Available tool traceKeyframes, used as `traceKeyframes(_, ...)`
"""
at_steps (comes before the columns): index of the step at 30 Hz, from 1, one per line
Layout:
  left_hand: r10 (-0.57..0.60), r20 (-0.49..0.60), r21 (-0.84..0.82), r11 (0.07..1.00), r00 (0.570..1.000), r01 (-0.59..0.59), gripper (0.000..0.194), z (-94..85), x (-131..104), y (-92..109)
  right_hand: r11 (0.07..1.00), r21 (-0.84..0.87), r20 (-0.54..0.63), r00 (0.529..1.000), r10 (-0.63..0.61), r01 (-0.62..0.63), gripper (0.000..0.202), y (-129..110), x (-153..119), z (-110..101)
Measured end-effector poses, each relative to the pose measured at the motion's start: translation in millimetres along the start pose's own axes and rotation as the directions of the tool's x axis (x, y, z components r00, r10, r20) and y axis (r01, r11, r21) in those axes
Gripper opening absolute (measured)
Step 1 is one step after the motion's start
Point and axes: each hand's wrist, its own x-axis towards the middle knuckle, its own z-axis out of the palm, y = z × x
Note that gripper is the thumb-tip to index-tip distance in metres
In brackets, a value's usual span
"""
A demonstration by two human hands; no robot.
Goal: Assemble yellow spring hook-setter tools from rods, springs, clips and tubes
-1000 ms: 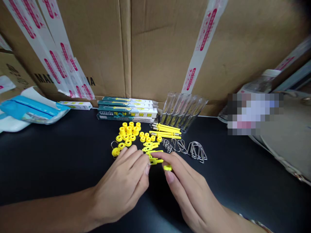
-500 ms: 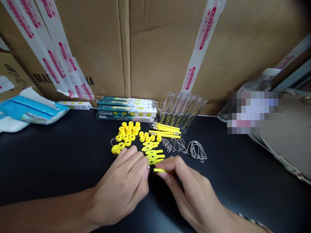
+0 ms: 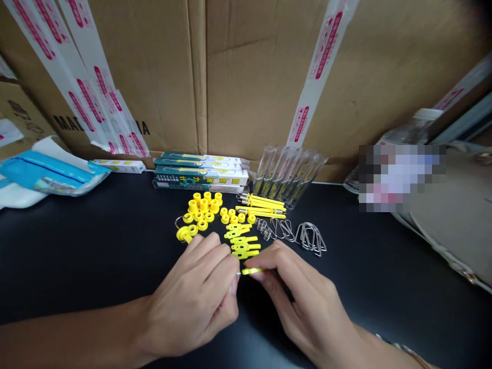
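My left hand (image 3: 198, 292) is closed round a yellow plastic part. Its round cap and wire hook (image 3: 183, 233) stick out beyond the knuckles, and a small metal tip (image 3: 239, 274) shows by the thumb. The middle of that part is hidden in my fist. Between thumb and index finger, my right hand (image 3: 307, 292) pinches a flat yellow plastic piece (image 3: 251, 271). The end of this piece points at the metal tip, very close to it; whether they touch I cannot tell. Just beyond the fingers lie several similar flat yellow pieces (image 3: 244, 247).
Yellow collars (image 3: 203, 206), small yellow caps (image 3: 233, 219), yellow rods with springs (image 3: 265, 211), springs (image 3: 263, 229) and wire hooks (image 3: 312, 238) lie on the black table. Behind stand clear tubes (image 3: 288, 174) and printed boxes (image 3: 202, 173). A bag (image 3: 449, 215) sits right.
My left hand has shifted slightly right, and more of the metal tip shows by its thumb. The flat yellow piece in my right hand has barely moved.
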Motion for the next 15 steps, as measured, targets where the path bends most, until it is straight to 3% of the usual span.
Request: traceKeyframes(15,-0.013,-0.011,-0.095,0.995,1.0,0.012,0.021,-1.4,1.0,-1.7,0.996,0.08,0.032,0.999,-0.026,0.024,0.018,0.8,-0.5,-2.1)
